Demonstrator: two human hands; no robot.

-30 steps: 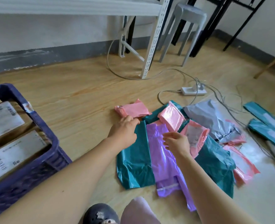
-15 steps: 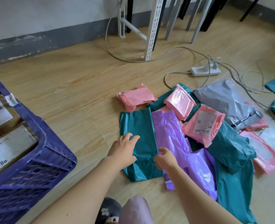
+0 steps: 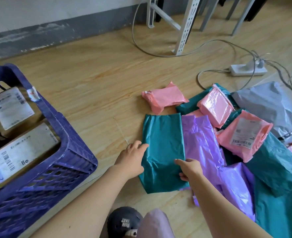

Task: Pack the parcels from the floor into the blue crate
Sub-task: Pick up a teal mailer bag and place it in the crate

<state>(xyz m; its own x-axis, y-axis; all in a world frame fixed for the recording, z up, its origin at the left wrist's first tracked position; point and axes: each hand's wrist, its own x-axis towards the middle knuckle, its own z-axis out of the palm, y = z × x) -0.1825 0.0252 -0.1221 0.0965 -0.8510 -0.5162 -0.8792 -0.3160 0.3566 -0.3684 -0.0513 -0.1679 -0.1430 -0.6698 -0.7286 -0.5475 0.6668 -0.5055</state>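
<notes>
Where the teal parcel (image 3: 162, 152) is lying: flat on the floor (image 3: 99, 86), at the near left of the pile (image 3: 270, 160), its right edge meeting the purple parcel (image 3: 201, 143).
Left hand (image 3: 133, 157): reaching to the parcel's left edge, fingers touching it; whether they are gripping, I cannot tell.
Right hand (image 3: 189, 170): pinching the parcel's right edge, thumb on top, fingers curling beneath.
Crate (image 3: 69, 134): standing well to the left, with two labelled boxes (image 3: 21, 152) lying inside.
Doing it well: the film is looking slick and limp, so both hands should be getting their fingers fully under before lifting. The right hand should be taking teal only and leaving purple on the floor.
Carrying: the parcel will probably be sagging between the hands, so it needs keeping level and clearing the crate's rim before going down onto the boxes.
</notes>
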